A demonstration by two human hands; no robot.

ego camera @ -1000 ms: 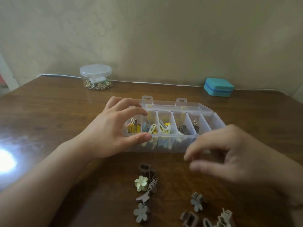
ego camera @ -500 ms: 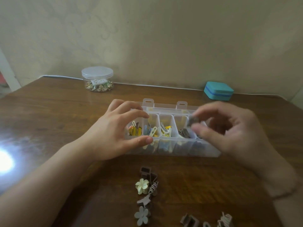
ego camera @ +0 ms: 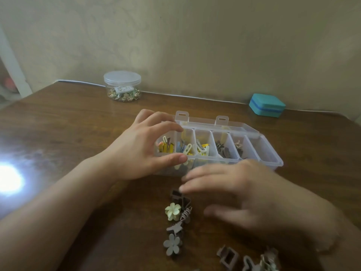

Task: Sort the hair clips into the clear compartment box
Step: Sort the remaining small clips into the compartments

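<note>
The clear box (ego camera: 259, 151) lies open on the table (ego camera: 58, 124), lid folded back toward the wall, so every compartment can be reached from above. Yellow and white clips fill the left compartments, brown ones sit further right, and the far right one looks nearly bare — the sorting seems to go by colour.

The left hand (ego camera: 140, 151) curls round the box's left end, thumb along the near wall and fingers over the far rim; this likely steadies the box.

The right hand (ego camera: 240, 194) hovers low between the box and the loose clips (ego camera: 178, 216), fingers spread and fairly straight, holding nothing that shows. It is blurred, so whether a fingertip touches the dark clip (ego camera: 175, 194) just beneath cannot be told. That clip looks like the next pick — a judgement only. More brown clips (ego camera: 228, 258) wait near the bottom edge.
</note>
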